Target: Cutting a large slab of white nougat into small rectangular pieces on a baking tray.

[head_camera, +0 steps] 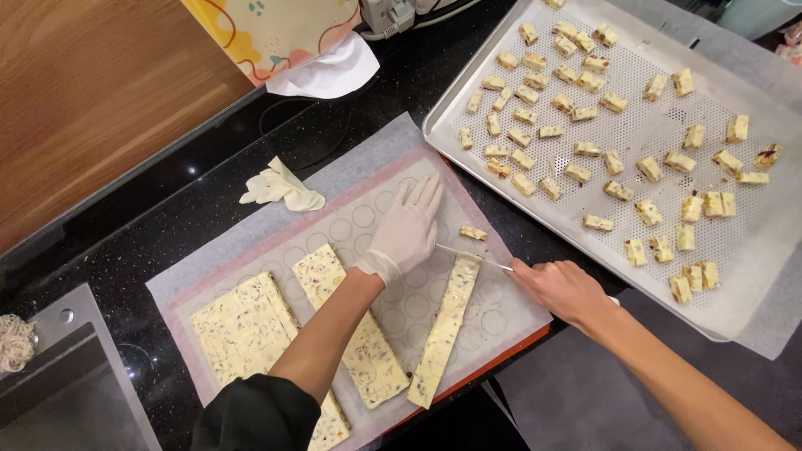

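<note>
A silicone baking mat (pixel 501 321) under a sheet of parchment is lying slantwise on a black countertop (pixel 167 225), its long edges running from about 7 o'clock to 1 o'clock. At the far left a wide slab of pale nougat (pixel 242 330) is sitting near the mat's 7 o'clock corner, with a second slab (pixel 317 271) just beside it, partly hidden by a forearm. A crumpled spare glove (pixel 282 185) is lying on the countertop off the mat's upper edge, at about 10 o'clock from the hands.

The left hand (pixel 405 230), wearing a thin white glove, is resting flat and open on the bare middle of the mat, fingers spread and pointing toward 1 o'clock, holding nothing. Open mat is showing all around it.

Just right of it a long nougat strip (pixel 447 326) is lying with its long axis from 7 o'clock up to 1 o'clock, its lower end touching the mat's near edge. A knife (pixel 472 257) is crossing the strip's upper end, blade pointing toward 10 o'clock. A small cut piece (pixel 474 233) is lying just beyond the blade.

The bare right hand (pixel 561 288) is closed around the knife handle, knuckles up, at the mat's right edge, the forearm coming in from 4 o'clock.

At 1 o'clock a perforated baking tray (pixel 752 250) is holding many cut pieces, its near corner close to the mat.
</note>
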